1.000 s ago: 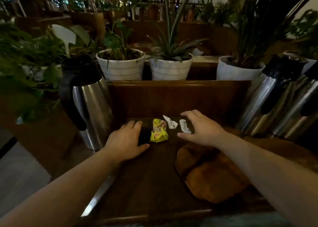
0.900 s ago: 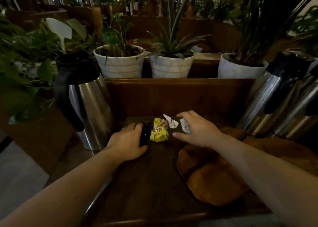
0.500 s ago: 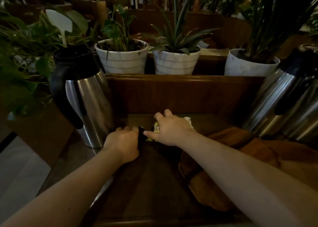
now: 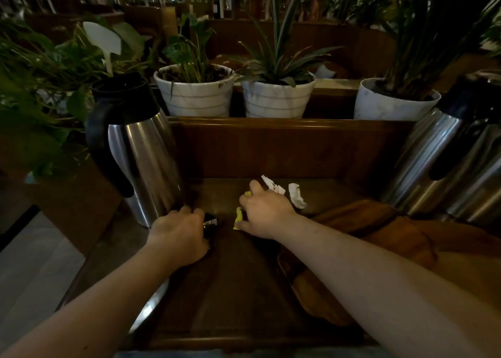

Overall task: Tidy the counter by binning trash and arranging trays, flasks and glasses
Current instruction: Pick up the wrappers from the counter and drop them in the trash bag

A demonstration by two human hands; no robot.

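My right hand (image 4: 264,212) is closed over a yellow snack wrapper (image 4: 238,218) on the dark wooden counter (image 4: 235,290); only the wrapper's edges show. My left hand (image 4: 180,234) is curled around a small dark object (image 4: 211,223) just left of it. Two white paper scraps (image 4: 296,195) lie on the counter behind my right hand. A steel flask with a black handle (image 4: 143,151) stands at the left. More steel flasks (image 4: 444,162) stand at the right.
Brown wooden trays (image 4: 366,249) lie stacked on the right, under my right forearm. A raised wooden back wall (image 4: 284,146) closes the counter, with three white plant pots (image 4: 195,91) on the ledge behind. Leafy plants crowd the left side.
My right hand moved left from the white scraps onto the yellow wrapper and closed on it. My left hand closed around the dark object and drew it slightly left.
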